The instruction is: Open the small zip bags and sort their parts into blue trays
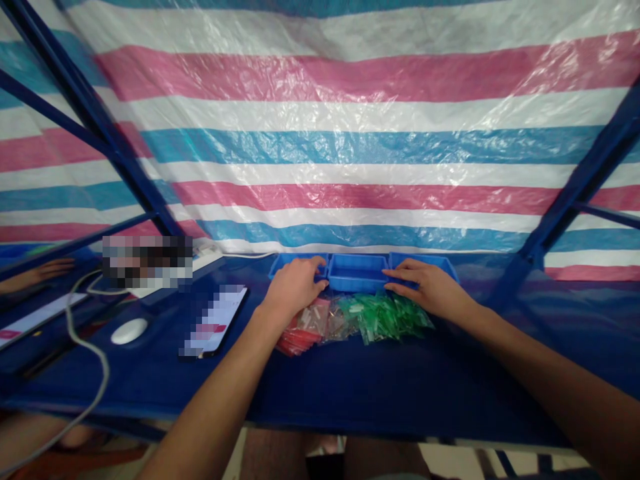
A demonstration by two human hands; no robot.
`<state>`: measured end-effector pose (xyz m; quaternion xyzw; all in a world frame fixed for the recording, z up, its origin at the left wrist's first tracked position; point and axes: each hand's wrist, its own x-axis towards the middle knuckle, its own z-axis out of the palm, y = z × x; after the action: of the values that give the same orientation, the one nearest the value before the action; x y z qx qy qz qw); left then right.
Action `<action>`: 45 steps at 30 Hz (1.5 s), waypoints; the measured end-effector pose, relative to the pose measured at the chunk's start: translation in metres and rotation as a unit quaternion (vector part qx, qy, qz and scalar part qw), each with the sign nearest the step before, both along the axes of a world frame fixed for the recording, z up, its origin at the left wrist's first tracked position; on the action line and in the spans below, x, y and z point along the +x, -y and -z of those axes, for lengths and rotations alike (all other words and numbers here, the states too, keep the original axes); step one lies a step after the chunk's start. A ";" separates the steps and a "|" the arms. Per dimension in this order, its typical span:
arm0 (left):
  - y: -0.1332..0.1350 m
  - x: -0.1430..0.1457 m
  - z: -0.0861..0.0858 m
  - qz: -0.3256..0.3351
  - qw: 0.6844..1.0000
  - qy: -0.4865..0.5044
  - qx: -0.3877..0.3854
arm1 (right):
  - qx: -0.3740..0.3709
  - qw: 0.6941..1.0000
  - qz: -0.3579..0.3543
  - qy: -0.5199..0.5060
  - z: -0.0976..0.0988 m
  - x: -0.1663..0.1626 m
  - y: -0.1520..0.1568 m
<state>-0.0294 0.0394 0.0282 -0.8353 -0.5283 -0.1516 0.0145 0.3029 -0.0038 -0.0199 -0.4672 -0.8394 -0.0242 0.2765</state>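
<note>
My left hand [295, 285] reaches forward to the left blue tray [283, 265], its fingers curled on the rim where that tray meets the middle tray [356, 272]. My right hand [429, 287] lies with fingers stretched out against the front of the right blue tray [447, 265], just over a heap of small green plastic bags [385, 317]. Small red and clear bags [307, 327] lie under my left wrist. The three trays stand side by side at the back of the blue table [350, 380].
A phone [215, 321] lies left of the bags, with a white mouse [129, 331] and a grey cable [95, 360] further left. Another person's hand [43, 272] rests at the far left. A striped tarpaulin [340, 133] and blue frame posts [570, 207] close off the back.
</note>
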 end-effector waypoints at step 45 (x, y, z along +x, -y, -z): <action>0.117 0.006 0.039 -0.036 0.997 0.017 0.061 | -0.012 0.986 -0.167 -0.008 0.001 -0.072 0.042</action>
<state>-0.0233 -0.0773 -0.0108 -0.8107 -0.5479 -0.1968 0.0618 0.2310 -0.0457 -0.0211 -0.3237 -0.9038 0.0358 0.2776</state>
